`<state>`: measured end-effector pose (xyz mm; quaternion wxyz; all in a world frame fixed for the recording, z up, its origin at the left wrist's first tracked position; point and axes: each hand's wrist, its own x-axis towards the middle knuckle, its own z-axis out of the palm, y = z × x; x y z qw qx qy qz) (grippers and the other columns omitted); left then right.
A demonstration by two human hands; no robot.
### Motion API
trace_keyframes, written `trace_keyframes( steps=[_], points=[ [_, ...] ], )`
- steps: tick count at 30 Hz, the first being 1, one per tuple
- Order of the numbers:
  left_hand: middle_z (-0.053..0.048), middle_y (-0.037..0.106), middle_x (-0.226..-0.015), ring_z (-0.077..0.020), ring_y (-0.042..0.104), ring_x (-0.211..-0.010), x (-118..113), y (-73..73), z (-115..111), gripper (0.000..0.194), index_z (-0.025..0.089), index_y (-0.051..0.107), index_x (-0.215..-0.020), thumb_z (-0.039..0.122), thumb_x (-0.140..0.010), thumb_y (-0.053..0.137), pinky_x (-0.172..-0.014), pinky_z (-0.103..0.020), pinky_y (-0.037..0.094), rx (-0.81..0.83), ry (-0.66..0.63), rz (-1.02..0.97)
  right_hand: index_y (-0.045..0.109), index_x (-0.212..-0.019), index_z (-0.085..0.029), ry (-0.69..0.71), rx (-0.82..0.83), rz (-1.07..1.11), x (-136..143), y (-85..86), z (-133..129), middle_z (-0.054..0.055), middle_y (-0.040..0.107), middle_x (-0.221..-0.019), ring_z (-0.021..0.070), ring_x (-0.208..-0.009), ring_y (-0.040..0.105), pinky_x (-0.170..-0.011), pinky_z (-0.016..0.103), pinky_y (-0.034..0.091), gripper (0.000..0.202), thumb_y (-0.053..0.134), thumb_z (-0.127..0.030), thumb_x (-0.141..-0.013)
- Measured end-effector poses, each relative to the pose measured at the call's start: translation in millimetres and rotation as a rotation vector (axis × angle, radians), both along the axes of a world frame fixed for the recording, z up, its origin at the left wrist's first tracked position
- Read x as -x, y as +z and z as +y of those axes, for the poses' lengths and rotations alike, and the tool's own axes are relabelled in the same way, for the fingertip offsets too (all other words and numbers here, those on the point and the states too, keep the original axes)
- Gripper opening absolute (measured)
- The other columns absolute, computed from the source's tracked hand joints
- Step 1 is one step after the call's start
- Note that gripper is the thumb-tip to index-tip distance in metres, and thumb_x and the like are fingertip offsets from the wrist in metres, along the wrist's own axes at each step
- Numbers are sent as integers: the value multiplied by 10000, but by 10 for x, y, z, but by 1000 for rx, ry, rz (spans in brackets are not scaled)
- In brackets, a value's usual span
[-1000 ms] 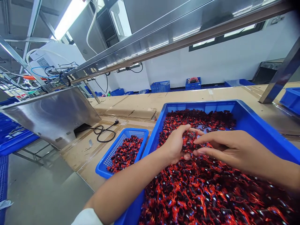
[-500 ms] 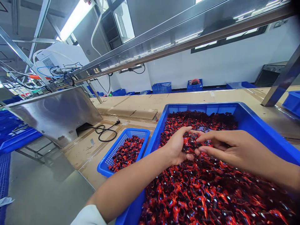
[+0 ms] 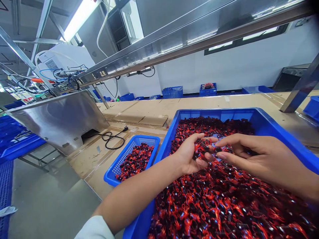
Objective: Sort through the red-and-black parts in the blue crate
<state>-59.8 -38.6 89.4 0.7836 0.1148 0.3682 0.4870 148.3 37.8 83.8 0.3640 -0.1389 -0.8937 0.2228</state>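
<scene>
small black-and-red parts (image 3: 200, 150) cupped in the half-curled left hand (image 3: 186, 156), right hand (image 3: 261, 154) just beside it, a dark piece showing between thumb and forefinger, whether gripped i cannot tell, both over a large blue tray (image 3: 272, 129) heaped with more, small blue basket (image 3: 110, 179) alongside

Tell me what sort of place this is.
Probably a factory or workshop: a big blue tub holds a mass of small red-and-black parts, a long metal beam runs above the cardboard-covered bench, and a sheet-metal housing stands at the left.
</scene>
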Motion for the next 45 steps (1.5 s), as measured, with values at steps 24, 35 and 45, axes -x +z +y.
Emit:
trace_keyframes(
  steps=[24, 35, 45],
  points=[
    [25, 529, -686, -98, 519, -428, -13, 59, -42, 235, 176, 665, -1026, 323, -1084, 491, -313, -123, 295, -14, 23, -38, 797, -933, -292, -103, 261, 54, -23, 56, 40, -56, 449, -520, 126, -423, 380, -386, 291, 275, 358, 780, -647, -972],
    [29, 521, -707, -87, 506, -438, -14, 0, -17, 251, 173, 675, -1017, 349, -1089, 510, -325, -120, 285, 3, 20, -13, 724, -925, -267, -32, 663, 59, 53, 72, 165, -38, 454, -553, 132, -446, 351, -387, 306, 270, 394, 682, -639, -1050],
    [18, 557, -655, -79, 496, -422, -119, -1, -32, 377, 186, 626, -921, 442, -1124, 439, -339, -118, 252, -18, -52, 345, 830, -1315, -260, 117, -522, -88, 18, -58, 23, 54, 885, -1047, 240, -739, 840, -571, 335, 589, 311, 568, -303, -1153]
  ],
)
